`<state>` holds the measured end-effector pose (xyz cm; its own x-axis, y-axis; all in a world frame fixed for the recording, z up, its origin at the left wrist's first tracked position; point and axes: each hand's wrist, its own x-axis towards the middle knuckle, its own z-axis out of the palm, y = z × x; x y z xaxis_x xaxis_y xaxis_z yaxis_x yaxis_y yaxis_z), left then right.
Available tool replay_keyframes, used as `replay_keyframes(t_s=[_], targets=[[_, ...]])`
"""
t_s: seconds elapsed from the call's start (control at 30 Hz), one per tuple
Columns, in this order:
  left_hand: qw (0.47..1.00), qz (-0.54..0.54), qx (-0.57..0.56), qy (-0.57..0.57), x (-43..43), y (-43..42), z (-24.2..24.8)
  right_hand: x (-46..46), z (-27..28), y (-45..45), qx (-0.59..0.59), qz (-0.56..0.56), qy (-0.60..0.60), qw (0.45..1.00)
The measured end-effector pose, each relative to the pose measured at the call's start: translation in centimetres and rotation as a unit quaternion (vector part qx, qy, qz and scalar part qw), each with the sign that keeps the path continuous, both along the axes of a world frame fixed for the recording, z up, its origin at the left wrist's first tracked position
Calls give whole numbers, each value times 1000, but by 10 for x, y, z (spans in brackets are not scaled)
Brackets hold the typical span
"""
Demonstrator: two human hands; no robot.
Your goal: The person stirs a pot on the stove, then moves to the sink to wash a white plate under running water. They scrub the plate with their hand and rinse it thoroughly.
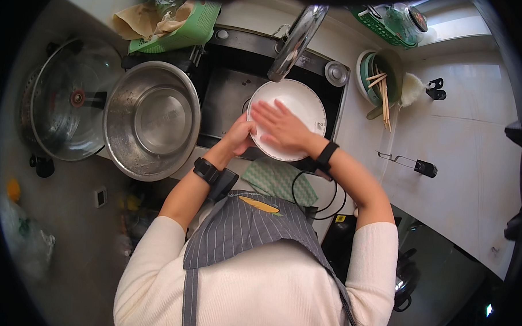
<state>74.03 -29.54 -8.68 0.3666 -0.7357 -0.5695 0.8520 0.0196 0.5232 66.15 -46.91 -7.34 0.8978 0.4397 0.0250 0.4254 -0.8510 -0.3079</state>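
Note:
A white plate with a patterned rim [304,100] is over the dark sink [229,93], just below the end of the chrome faucet [295,48]. My left hand [241,135] grips the plate's left edge, thumb on the rim and the other fingers mostly hidden. Flat on the plate's inner face lies my right hand [281,126], slightly blurred, its fingers extended towards the upper left. Whether water runs from the faucet I cannot tell. A green and white patterned cloth [277,181] lies on the counter edge between the sink and my apron.
Left of the sink stand a large steel basin [163,121] and a pan with a glass lid [68,126]. A green plastic basket [183,31] is behind them. At right are stacked bowls [367,76] with wooden chopsticks [385,98] and a black-handled wire utensil [424,168].

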Motion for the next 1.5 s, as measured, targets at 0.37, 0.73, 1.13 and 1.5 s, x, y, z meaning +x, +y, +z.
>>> replay_keyframes(t_s=[0.37, 0.73, 1.13, 1.5], targets=[[994, 110, 9, -16, 12, 10, -9, -53, 15, 8, 54, -53, 192, 979], [996, 41, 50, -56, 15, 3, 1, 3, 0, -49, -181, -188, -2, 965], [995, -74, 15, -58, 9, -3, 17, 44, 18, -62, -117, -85, -54, 988], [986, 152, -50, -42, -5, 0, 11, -33, -33, 13, 757, -475, 163, 418]])
